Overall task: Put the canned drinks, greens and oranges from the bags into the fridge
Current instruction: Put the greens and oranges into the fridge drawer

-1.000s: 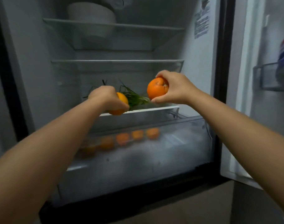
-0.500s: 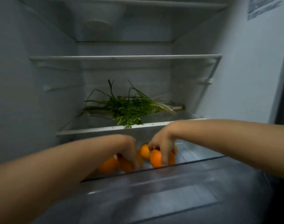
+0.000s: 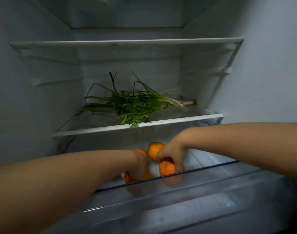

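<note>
Since a moment ago my hands have sunk deeper into the clear plastic crisper drawer (image 3: 212, 168). My right hand (image 3: 174, 153) curls round a round orange (image 3: 167, 168) near the drawer's front edge; my left hand (image 3: 138, 164) grips another orange (image 3: 128, 179). Two more sit behind. The leafy green bunch (image 3: 132, 103) lies on the glass shelf (image 3: 178, 121) above, with room either side.

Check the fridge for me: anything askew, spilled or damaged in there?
Only the greens: a few leaves droop over the front edge of their shelf, above the drawer. No spill or damage shows.
</note>
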Tool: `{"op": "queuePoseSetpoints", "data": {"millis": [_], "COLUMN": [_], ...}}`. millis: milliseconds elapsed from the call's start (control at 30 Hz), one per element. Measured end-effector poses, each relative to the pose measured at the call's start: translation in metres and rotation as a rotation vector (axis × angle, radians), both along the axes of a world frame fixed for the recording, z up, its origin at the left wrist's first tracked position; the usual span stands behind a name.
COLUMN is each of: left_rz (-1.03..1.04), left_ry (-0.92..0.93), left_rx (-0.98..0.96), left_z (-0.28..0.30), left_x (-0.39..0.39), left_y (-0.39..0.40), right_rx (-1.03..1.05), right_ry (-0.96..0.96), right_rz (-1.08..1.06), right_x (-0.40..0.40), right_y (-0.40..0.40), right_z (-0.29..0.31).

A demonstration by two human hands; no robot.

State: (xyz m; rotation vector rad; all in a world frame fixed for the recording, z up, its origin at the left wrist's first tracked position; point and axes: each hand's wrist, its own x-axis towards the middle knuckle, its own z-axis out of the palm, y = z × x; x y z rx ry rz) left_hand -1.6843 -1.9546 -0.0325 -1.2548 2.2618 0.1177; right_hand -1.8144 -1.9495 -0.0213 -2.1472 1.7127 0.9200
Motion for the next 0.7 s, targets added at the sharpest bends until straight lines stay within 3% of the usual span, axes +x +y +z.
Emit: {"op": "queuePoseSetpoints", "data": {"millis": [133,367,467,567,700], "left_rz": [0.030,0.051,-0.002,-0.031,0.041], "left_ry": [-0.011,0.148,0.235,0.185,0.254], "left_rx": [0.013,-0.223,-0.325,-0.449,-0.611], "left_z": [0.020,0.071,0.090,0.094,0.086], "left_x": [-0.001,0.011,0.019,0.026,0.048], "left_y": [0.008,0.014,0.037,0.070,0.131], "right_rx": [-0.009,-0.235,-0.410,-0.678,-0.923], "right_ry": [-0.015,-0.030,-0.150,-0.156,-0.321], "right_rz": [-0.113,-0.200,-0.169,-0.068,0.080], "right_x": [-0.003,-0.008,-0.003,0.001,-0.004], "right_y": [0.010,0.052,0.080,0.122,0.183], "right_z": [0.030,0.071,0.090,0.101,0.087]}}
